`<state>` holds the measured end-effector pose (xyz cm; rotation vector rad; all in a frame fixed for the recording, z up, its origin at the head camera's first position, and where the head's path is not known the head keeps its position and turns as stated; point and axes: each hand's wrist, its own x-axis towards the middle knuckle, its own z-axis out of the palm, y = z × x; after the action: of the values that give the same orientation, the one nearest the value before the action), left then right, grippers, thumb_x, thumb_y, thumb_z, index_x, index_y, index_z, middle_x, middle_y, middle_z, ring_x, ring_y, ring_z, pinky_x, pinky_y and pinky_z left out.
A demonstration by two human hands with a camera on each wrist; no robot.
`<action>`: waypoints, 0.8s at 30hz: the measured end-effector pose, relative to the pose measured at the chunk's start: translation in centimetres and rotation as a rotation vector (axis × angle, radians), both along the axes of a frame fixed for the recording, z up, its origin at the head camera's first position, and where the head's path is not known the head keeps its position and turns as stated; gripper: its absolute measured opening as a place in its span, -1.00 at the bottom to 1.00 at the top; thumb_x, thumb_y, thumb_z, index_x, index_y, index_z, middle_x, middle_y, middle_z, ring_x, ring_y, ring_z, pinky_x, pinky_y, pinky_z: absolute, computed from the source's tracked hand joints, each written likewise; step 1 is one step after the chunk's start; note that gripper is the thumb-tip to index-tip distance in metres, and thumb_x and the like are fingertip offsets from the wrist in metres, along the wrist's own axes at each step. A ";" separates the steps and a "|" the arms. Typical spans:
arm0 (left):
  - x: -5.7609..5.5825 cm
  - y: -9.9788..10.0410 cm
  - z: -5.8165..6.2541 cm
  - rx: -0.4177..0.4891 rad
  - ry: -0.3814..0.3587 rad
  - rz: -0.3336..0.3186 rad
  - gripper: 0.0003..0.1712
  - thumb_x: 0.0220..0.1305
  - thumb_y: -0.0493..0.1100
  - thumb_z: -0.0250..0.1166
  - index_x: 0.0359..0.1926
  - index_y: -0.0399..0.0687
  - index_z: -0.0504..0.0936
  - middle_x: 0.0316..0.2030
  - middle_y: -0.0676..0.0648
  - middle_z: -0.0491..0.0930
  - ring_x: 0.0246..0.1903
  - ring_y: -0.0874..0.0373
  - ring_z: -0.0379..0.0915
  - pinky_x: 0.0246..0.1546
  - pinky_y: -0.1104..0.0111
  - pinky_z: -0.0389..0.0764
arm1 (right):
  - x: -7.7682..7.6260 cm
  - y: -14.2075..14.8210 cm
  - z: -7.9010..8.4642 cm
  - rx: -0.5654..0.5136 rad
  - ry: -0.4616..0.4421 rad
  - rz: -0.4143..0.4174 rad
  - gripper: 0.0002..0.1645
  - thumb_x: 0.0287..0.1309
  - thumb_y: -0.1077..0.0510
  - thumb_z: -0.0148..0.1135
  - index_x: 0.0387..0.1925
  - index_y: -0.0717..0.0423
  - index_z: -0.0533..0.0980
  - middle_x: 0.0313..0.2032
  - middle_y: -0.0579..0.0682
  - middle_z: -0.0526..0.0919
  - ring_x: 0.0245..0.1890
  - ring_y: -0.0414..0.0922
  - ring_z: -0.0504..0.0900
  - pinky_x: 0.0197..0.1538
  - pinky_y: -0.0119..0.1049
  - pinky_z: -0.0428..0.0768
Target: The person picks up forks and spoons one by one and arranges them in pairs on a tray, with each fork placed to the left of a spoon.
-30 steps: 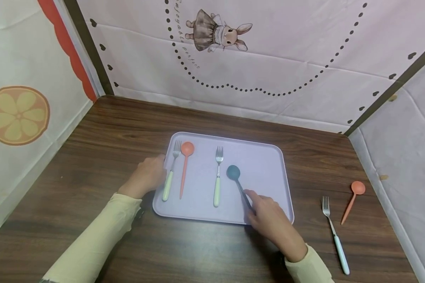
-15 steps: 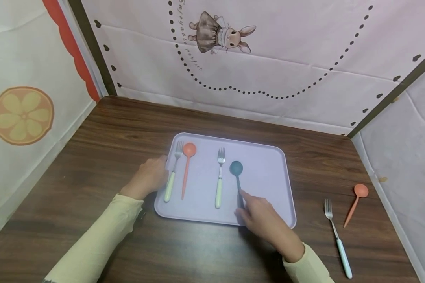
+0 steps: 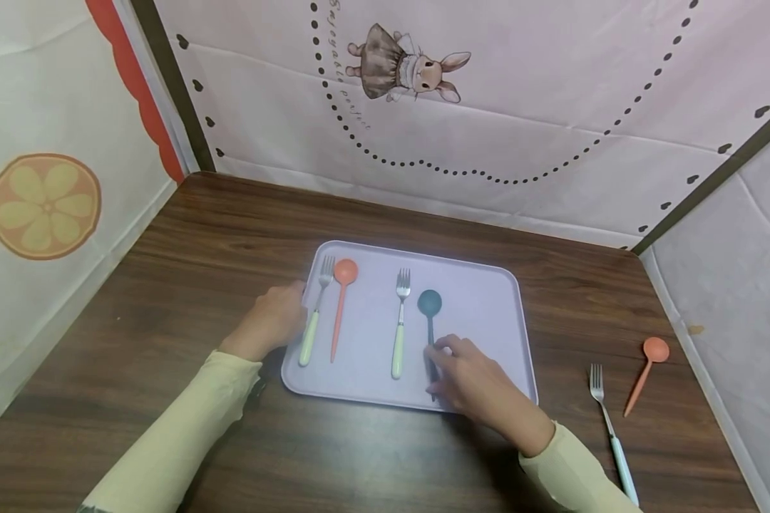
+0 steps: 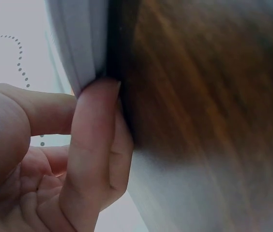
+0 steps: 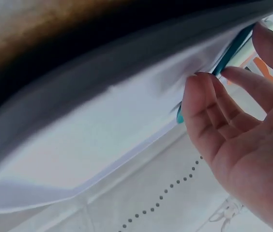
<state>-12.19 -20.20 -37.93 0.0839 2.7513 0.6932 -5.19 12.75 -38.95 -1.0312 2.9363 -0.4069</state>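
My left hand grips the left rim of the lilac tray; the left wrist view shows its fingers curled against that edge. On the tray's right half lies a teal spoon, bowl toward the back. Over its handle is my right hand, fingertips at the handle with thumb and index spread apart along it in the right wrist view. Left of this spoon lies a fork with a pale green handle. Another green-handled fork and an orange spoon lie side by side near my left hand.
On the brown wooden table, right of the tray, lie a fork with a pale mint handle and an orange spoon. Printed cloth walls stand behind the table and at both sides.
The teal spoon has turned from slanted to nearly straight, in line with the fork beside it. My right fingers have loosened on its handle. My left hand keeps its hold on the tray.
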 end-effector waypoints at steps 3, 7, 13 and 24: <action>-0.1 0.0 0.0 -0.003 0.010 -0.005 -0.55 0.40 -0.31 0.02 0.24 -0.46 0.36 -0.21 -0.31 0.52 -0.33 -0.13 0.50 -0.30 0.03 0.61 | -0.5 -0.3 -0.1 -0.005 -0.011 -0.013 -0.38 0.02 0.09 0.58 0.14 0.17 0.61 0.02 0.11 0.59 -0.13 -0.04 0.56 -0.19 -0.21 0.64; -0.1 0.0 0.0 -0.003 0.016 -0.011 -0.55 0.39 -0.32 0.03 0.24 -0.46 0.37 -0.23 -0.31 0.52 -0.33 -0.13 0.50 -0.30 0.02 0.61 | -1.0 -0.6 -0.1 0.005 -0.020 -0.027 -0.35 0.06 0.07 0.56 0.18 0.18 0.59 0.05 0.11 0.59 -0.09 -0.03 0.56 -0.15 -0.19 0.65; -0.1 -0.1 -0.1 -0.008 0.033 -0.024 -0.57 0.37 -0.32 0.03 0.21 -0.46 0.38 -0.25 -0.32 0.53 -0.34 -0.15 0.51 -0.31 0.01 0.61 | -1.5 -1.2 0.0 0.024 -0.051 -0.056 -0.34 0.10 0.05 0.53 0.22 0.18 0.56 0.09 0.13 0.58 -0.03 0.00 0.57 -0.08 -0.17 0.64; 0.0 -0.2 -0.2 -0.010 0.025 -0.016 -0.54 0.38 -0.31 0.04 0.23 -0.47 0.36 -0.23 -0.34 0.53 -0.33 -0.15 0.51 -0.31 0.01 0.61 | -2.0 -2.1 -0.2 0.059 -0.078 -0.109 -0.34 0.16 0.04 0.48 0.26 0.17 0.53 0.12 0.13 0.56 0.01 0.00 0.55 -0.06 -0.14 0.64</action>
<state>-12.22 -20.36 -38.09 0.1130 2.7745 0.6783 -7.21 10.63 -39.13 -0.8318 2.9242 -0.3504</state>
